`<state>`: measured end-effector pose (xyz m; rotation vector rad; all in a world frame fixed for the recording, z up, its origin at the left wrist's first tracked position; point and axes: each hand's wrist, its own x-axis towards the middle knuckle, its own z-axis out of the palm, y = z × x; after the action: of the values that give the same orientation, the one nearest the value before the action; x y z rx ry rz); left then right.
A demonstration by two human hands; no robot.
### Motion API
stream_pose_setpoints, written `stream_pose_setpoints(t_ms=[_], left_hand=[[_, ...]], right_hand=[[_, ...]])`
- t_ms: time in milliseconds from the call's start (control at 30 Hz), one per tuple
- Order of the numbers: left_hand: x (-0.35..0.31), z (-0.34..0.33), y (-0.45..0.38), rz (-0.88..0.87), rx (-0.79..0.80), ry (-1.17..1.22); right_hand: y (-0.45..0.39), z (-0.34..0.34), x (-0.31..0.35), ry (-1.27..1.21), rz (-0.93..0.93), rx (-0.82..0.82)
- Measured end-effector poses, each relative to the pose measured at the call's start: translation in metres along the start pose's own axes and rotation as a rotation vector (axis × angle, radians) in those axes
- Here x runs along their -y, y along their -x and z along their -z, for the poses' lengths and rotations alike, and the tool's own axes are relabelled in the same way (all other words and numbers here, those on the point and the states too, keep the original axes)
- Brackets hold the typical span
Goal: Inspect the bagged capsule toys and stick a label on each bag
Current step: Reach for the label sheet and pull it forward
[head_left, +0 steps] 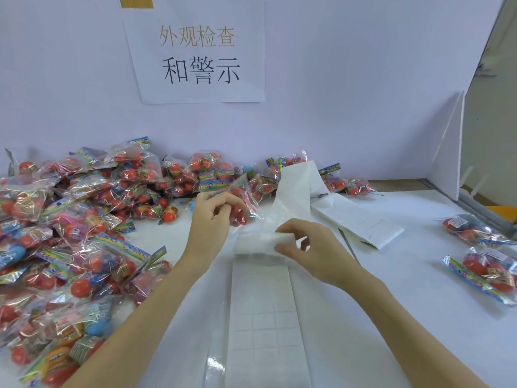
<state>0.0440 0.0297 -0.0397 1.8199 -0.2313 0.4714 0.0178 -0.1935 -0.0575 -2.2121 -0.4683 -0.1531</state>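
A long white paper strip of square stickers [263, 317] lay flat on the white table [391, 275], running from the near edge away toward the wall. The paper looked thin and floppy, so it would bend and curl easily. A sticker would be best lifted by one corner.

A bit farther, the right hand [310, 253] pinched a small white label [282, 238] at the strip's far part, thumb and fingers pressed on it. The label looked light and sticky, so it might fold onto itself.

Just beyond, the left hand [214, 217] held a clear crinkly plastic bag of red ball toys [240, 203], fingers curled around it. The bag looked slippery and soft, but the balls inside looked hard. Holding it around the balls seemed safest.

To the left was a big pile of shiny toy bags [78, 225]. Far right lay two bags with labels [481, 247]. On the far wall hung a white paper sign [200, 51].
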Motion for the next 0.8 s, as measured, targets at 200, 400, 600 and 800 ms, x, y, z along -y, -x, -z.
stream_pose_setpoints(t_ms=[200, 400, 600, 800], left_hand=[[0.001, -0.006, 0.010, -0.036, 0.196, -0.072], [0.023, -0.014, 0.018, -0.212, 0.335, -0.232], [0.026, -0.013, 0.011, -0.214, 0.217, -0.293], [0.026, -0.011, 0.008, -0.089, 0.288, -0.251]], right_hand=[[-0.006, 0.004, -0.011, -0.111, -0.050, -0.212], [-0.008, 0.005, -0.019, -0.072, -0.065, -0.204], [-0.006, 0.005, -0.011, 0.050, 0.057, -0.207], [-0.005, 0.007, -0.012, 0.144, 0.116, -0.170]])
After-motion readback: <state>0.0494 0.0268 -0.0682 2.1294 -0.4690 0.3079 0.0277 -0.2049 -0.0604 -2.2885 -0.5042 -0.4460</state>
